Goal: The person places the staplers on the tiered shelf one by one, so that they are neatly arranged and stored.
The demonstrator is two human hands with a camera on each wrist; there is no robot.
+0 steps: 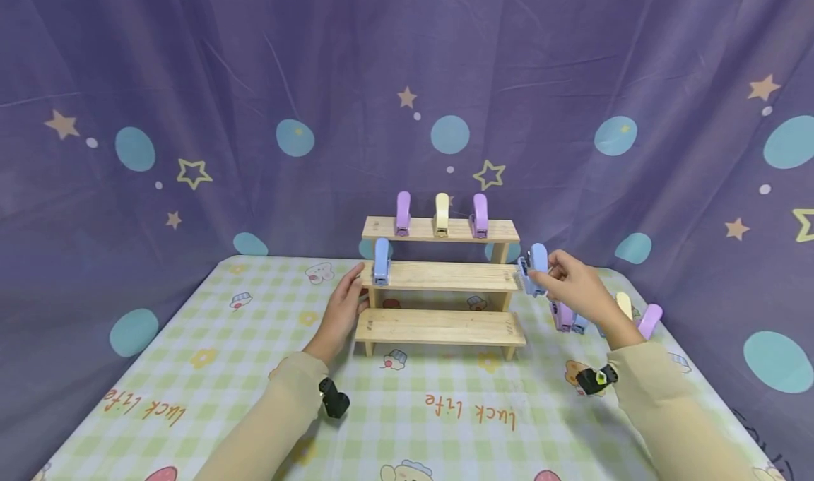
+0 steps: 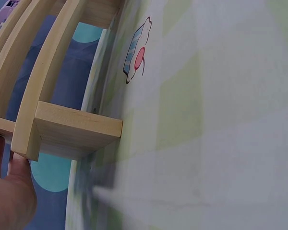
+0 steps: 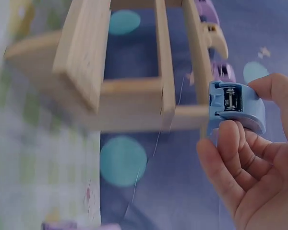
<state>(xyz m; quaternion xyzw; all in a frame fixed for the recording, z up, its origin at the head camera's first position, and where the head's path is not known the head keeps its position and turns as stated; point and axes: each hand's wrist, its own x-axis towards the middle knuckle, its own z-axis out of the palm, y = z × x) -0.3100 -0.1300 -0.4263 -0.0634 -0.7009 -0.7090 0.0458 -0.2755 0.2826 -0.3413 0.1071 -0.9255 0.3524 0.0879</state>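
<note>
My right hand (image 1: pixel 575 285) pinches a blue mini stapler (image 1: pixel 533 269) between thumb and fingers, just off the right end of the middle shelf. In the right wrist view, this stapler's spring (image 3: pixel 231 99) faces the camera. My left hand (image 1: pixel 340 318) touches the left end of the three-tier wooden rack (image 1: pixel 445 325), its fingertips at the middle shelf. Another blue stapler (image 1: pixel 381 262) stands at that shelf's left end. Along the top shelf stand a purple stapler (image 1: pixel 403 214), a yellow stapler (image 1: pixel 441 215) and a second purple stapler (image 1: pixel 480 216).
More staplers sit on the table right of the rack, partly behind my right arm, among them a purple one (image 1: pixel 561 316) and a yellow one (image 1: pixel 624 304). A checkered cloth (image 1: pixel 470 446) covers the table. Behind it hangs a purple curtain (image 1: pixel 356 64).
</note>
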